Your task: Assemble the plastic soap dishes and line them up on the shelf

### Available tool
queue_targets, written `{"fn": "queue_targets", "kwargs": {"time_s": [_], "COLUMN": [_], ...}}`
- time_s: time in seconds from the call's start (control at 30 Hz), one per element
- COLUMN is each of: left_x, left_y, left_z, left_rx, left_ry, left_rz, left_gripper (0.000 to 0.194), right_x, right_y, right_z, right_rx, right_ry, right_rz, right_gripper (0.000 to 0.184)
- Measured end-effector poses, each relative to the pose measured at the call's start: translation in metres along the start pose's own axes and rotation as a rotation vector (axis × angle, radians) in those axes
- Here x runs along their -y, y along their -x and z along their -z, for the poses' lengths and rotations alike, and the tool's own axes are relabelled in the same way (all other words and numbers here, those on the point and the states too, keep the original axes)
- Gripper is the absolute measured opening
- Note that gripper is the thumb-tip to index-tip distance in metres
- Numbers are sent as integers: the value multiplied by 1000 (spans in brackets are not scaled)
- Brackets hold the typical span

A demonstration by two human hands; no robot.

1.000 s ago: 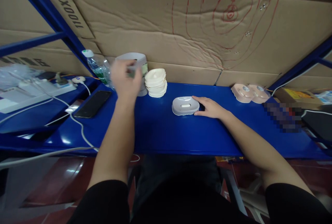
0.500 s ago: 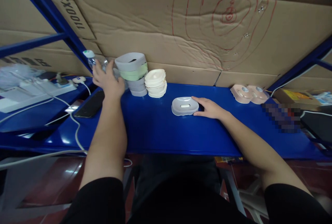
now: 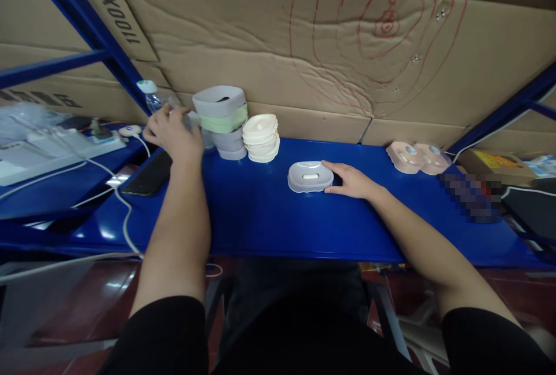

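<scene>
The left hand [image 3: 174,135] has moved left past the stacked bowls [image 3: 223,110] to clear plastic [image 3: 174,102], fingers half curled, grip unclear. Meanwhile, the right hand [image 3: 350,181] alone steadies the gray dish [image 3: 310,184] mid-table, finger and thumb widely spanning its right end.

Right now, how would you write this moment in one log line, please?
Left hand: at bottle, contact unclear | Right hand: holding dish on table | Cream stack: beside grey-green stack

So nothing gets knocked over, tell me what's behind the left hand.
A clear bottle with a white cap, plus other clear plastic. The left hand covers the bottle's lower part.
</scene>
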State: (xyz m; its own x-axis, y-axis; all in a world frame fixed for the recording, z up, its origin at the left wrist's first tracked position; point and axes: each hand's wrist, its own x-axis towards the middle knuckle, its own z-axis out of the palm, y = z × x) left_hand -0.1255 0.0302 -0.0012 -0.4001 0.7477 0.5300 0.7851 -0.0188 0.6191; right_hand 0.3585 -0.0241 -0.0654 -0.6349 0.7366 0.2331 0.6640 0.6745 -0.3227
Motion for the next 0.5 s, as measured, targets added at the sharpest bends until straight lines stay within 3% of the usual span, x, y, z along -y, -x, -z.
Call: {"fn": "queue_targets", "kwargs": {"time_s": [0.1, 0.23, 0.37, 0.5], "left_x": [-4, -22, -32, -24], "left_y": [0, 8, 13, 3], "left_z": [3, 7, 14, 12], "left_rx": [-12, -174, -237, -451], "left_ry": [-20, -68, -78, -58], "left_rz": [48, 117, 131, 66], "left_gripper": [45, 45, 42, 37], "right_x": [0, -1, -2, -3], "right_y": [0, 0, 0, 0], "right_z": [0, -1, -2, -2], "right_rx": [1, -4, 2, 4], "right_ry": [-3, -14, -17, -16], "right_rz": [-2, -2, -4, -4], "right_gripper": [99, 101, 102, 102]}}
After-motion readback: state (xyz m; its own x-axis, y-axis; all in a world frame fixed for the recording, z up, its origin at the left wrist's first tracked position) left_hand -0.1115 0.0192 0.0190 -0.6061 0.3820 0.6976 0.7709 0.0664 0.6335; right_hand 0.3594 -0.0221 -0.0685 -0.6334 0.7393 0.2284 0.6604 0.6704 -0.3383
